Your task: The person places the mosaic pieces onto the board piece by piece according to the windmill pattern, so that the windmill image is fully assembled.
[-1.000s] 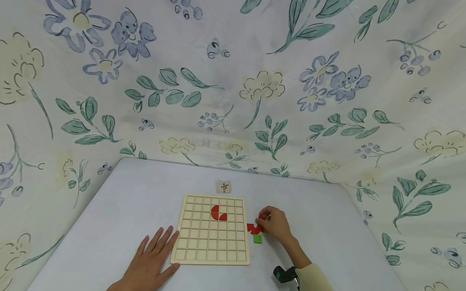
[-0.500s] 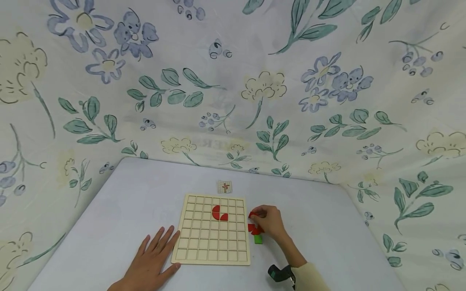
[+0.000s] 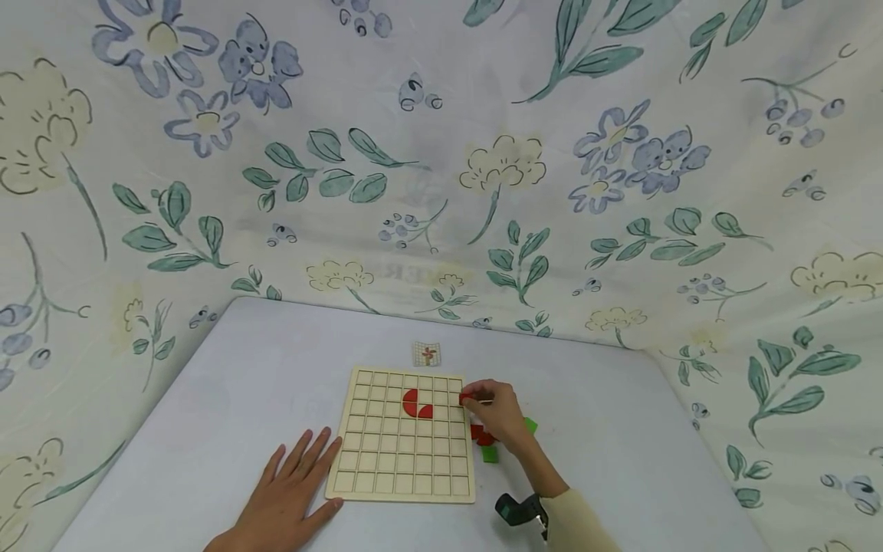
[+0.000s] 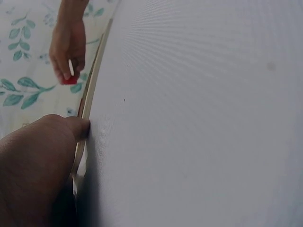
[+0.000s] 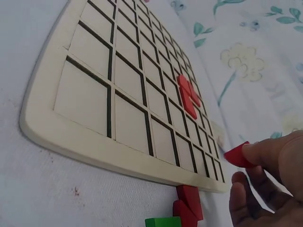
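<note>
A pale wooden grid board (image 3: 389, 443) lies on the white table, with several red rounded pieces (image 3: 410, 405) set in cells of its upper middle. My right hand (image 3: 500, 412) pinches a red piece (image 5: 238, 155) with a curved edge between thumb and fingers, over the board's right edge. My left hand (image 3: 283, 491) rests flat on the table with fingers spread, fingertips and thumb at the board's left edge. In the left wrist view its thumb (image 4: 78, 127) lies against the board's edge (image 4: 94, 71).
Beside the board's right edge lie loose red pieces (image 5: 187, 205) and a green square piece (image 3: 490, 455). Another green piece (image 3: 530, 425) shows behind the right wrist. A small card (image 3: 427, 353) with a red figure on a grid lies beyond the board. A floral cloth (image 3: 428, 153) hangs behind.
My right hand has moved left and a little away from me, carrying the red piece from beside the loose pieces to the board's right edge. The left hand has stayed in place.
</note>
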`<state>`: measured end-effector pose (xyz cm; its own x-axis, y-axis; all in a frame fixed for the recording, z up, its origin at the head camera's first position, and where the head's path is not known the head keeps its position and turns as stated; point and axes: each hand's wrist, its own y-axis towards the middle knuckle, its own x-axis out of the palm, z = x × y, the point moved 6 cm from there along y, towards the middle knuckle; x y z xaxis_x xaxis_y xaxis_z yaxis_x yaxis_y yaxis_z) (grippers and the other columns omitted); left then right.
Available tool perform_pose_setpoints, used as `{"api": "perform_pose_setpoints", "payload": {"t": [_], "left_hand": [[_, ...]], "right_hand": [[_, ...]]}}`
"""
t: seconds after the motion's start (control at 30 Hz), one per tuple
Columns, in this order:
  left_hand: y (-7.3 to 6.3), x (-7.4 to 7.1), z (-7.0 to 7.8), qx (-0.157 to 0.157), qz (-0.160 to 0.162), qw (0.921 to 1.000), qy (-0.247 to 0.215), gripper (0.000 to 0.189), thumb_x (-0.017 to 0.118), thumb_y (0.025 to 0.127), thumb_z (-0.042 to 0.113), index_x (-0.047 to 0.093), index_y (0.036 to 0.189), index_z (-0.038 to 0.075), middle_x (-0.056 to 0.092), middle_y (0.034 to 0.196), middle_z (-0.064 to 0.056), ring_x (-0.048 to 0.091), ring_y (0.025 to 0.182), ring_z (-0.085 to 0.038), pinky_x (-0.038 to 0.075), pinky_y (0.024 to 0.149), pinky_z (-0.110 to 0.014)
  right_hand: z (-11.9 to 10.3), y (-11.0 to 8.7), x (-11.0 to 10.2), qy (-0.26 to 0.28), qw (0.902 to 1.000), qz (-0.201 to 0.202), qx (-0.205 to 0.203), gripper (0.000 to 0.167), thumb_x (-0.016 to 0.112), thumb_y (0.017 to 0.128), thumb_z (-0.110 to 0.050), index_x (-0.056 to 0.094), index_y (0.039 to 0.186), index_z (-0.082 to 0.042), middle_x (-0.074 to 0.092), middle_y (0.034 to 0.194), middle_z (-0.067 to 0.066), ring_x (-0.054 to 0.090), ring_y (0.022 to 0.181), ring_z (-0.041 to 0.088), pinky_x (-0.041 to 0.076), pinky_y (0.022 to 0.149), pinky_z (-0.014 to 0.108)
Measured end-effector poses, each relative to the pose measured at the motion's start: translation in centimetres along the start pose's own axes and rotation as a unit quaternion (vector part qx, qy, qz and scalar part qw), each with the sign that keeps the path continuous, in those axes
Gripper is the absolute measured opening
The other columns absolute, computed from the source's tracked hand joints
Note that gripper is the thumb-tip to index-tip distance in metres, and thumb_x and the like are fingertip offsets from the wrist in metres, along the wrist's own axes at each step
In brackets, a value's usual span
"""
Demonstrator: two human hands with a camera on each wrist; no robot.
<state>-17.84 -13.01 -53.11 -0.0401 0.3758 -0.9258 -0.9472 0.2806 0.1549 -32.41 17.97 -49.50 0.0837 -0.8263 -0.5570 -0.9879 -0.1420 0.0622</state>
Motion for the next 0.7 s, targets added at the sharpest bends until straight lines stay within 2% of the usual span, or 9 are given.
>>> {"api": "perform_pose_setpoints", "payload": {"t": [0.23,0.4,0.7], "left_hand": [[0.0,-0.1,0.1,0.001,0.002,1.0,0.0,0.082,0.058,0.09,0.061,0.038,0.152,0.012,0.027,0.159,-0.01,0.017,0.147,-0.033,0.011,0.112,-0.058],[0.0,-0.2,0.2,0.0,0.002,1.0,-0.003,0.082,0.058,0.09,0.06,0.038,0.152,0.011,0.028,0.159,-0.011,0.017,0.146,-0.034,0.011,0.112,-0.059],[0.0,-0.3,0.3,0.002,0.005,1.0,0.001,0.081,0.058,0.09,0.06,0.039,0.152,0.011,0.029,0.159,-0.011,0.017,0.146,-0.034,0.012,0.112,-0.059]], "right_hand": [[-0.2,0.2,0.5,0.051,0.9987,-0.003,0.001,0.015,0.067,0.089,0.0,0.07,0.104,-0.003,0.064,0.099,0.007,0.065,0.087,0.021,0.057,0.073,0.03],[-0.3,0.3,0.9,0.053,0.9986,-0.005,0.0,0.023,0.072,0.087,-0.001,0.069,0.109,-0.001,0.066,0.096,0.006,0.064,0.086,0.02,0.055,0.075,0.03],[-0.5,0.4,2.1,0.025,0.999,-0.033,-0.019,0.005,0.075,0.087,-0.005,0.074,0.092,-0.006,0.07,0.084,0.0,0.067,0.077,0.015,0.056,0.069,0.029]]}}
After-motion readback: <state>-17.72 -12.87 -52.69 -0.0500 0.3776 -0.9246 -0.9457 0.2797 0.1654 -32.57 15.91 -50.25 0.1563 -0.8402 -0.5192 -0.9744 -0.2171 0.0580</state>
